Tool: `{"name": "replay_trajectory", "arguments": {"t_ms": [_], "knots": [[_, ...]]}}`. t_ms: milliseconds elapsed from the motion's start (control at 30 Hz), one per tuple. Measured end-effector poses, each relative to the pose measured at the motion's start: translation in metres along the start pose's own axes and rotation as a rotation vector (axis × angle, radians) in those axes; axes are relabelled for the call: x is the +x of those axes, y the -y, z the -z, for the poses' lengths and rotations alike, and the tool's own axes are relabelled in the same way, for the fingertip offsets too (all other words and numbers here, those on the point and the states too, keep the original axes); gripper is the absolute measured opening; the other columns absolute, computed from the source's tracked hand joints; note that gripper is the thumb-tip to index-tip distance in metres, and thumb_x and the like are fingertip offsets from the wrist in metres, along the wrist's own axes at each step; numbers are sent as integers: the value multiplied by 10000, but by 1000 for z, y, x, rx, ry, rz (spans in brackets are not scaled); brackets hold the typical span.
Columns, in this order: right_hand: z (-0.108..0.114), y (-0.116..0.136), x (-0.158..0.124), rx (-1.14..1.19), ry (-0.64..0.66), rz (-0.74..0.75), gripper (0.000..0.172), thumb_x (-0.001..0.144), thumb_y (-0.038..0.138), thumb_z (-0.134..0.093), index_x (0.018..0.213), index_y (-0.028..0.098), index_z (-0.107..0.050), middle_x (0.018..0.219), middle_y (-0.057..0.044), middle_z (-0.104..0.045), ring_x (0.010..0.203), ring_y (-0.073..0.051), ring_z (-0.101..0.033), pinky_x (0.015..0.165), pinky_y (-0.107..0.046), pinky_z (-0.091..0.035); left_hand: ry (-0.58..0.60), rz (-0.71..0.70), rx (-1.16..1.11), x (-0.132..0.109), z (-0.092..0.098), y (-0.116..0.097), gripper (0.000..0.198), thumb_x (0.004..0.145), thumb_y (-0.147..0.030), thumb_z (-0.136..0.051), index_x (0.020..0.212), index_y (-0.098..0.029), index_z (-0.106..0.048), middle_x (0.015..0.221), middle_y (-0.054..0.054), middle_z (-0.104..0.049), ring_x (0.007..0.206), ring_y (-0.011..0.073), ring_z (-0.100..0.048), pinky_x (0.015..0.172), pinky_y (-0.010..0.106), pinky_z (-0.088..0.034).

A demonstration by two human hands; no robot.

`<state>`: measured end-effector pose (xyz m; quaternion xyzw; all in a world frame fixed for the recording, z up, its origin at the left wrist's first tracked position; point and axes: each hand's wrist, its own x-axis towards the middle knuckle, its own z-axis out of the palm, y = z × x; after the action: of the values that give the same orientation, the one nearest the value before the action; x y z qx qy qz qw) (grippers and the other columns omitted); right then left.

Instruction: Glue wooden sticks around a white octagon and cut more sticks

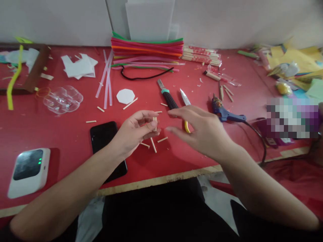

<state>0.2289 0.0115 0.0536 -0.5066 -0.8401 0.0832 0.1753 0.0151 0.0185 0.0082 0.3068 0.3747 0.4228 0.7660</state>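
Note:
Between the thumb and fingers of my left hand (138, 129) is a small bundle of short wooden sticks (154, 123), held upright. My right hand (199, 129) is to its right, thumb and fingers apart, with nothing between them. Loose cut sticks (153, 145) lie on the red table just below my left hand. Behind my right hand are a black-handled cutter (169, 97) and scissors (185, 97) with a yellow handle, both partly hidden. A white octagonal piece (125, 96) lies beyond my left hand, with a longer stick beside it.
A black phone (103, 134) lies under my left forearm, a white device (30, 171) further left. Right: a blue glue gun (224, 112) with its cable. Behind: colourful pipe cleaners (147, 48), pink glue sticks (107, 80), white scraps (79, 66) and packaged sticks (202, 55). The red table's front edge (161, 181) is near.

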Motion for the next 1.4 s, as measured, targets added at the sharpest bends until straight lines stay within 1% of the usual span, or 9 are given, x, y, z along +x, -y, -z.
{"name": "replay_trajectory", "arguments": {"t_ms": [100,300,567,667,767,900,967,1100,1400], "knots": [[-16,10,15,205,1,171,451,900,381,-728,1303,211,-622,1163,-76,-719,1039,-223,-691,885,-349,-565,-33,-6,21,1,0,-1,339,741,-225,-874,994,-209,-649,826,-51,-674,759,105,-718,712,219,-610],[-37,8,31,291,-65,307,283,928,316,-703,1172,176,-676,1019,-59,-744,926,-184,-705,841,-319,-588,-107,21,65,3,4,-7,507,686,-287,-918,996,-214,-523,733,-60,-671,634,97,-653,565,191,-515],[-45,-6,22,269,-157,375,293,925,260,-705,1193,146,-674,1101,-93,-765,975,-180,-737,877,-298,-620,-54,53,185,5,4,-8,444,741,-301,-857,1039,-202,-543,861,1,-714,786,149,-702,763,306,-571],[-47,-14,22,285,-240,338,349,877,277,-768,1195,167,-681,1057,-73,-775,945,-175,-743,888,-294,-620,-82,-93,518,3,15,-35,312,820,-334,-760,1044,-182,-604,1078,74,-714,901,180,-697,809,331,-572],[-46,-19,24,276,-309,289,364,847,310,-800,1173,186,-698,1001,-57,-779,884,-173,-746,849,-292,-628,-272,-276,1024,-9,37,-77,226,876,-333,-666,1066,-214,-634,1125,71,-720,931,207,-697,822,353,-565],[-44,-22,25,278,-337,267,375,845,302,-802,1186,185,-699,974,-53,-772,807,-157,-732,783,-283,-627,-451,-130,1848,-30,77,-116,276,925,-267,-525,1181,-228,-620,1177,106,-731,987,302,-704,860,485,-546],[-44,-22,24,270,-342,261,369,850,297,-795,1187,179,-701,967,-55,-772,808,-160,-731,783,-288,-624,-431,-36,2025,-35,97,-120,377,926,-268,-499,1287,-216,-596,1316,145,-678,1126,358,-665,910,526,-535],[-46,-21,24,253,-327,237,351,865,309,-775,1191,199,-706,961,-51,-777,835,-177,-736,792,-312,-622,-33,-82,1922,-30,125,-114,503,909,-343,-526,1387,-191,-556,1476,148,-572,1336,342,-543,1098,512,-434],[-49,-24,28,336,-275,206,329,884,356,-744,1168,194,-709,882,-30,-754,755,-155,-714,750,-296,-601,-94,-140,1779,-7,133,-108,287,854,-385,-572,1061,-238,-705,1128,92,-751,1006,258,-688,896,349,-497]]}}
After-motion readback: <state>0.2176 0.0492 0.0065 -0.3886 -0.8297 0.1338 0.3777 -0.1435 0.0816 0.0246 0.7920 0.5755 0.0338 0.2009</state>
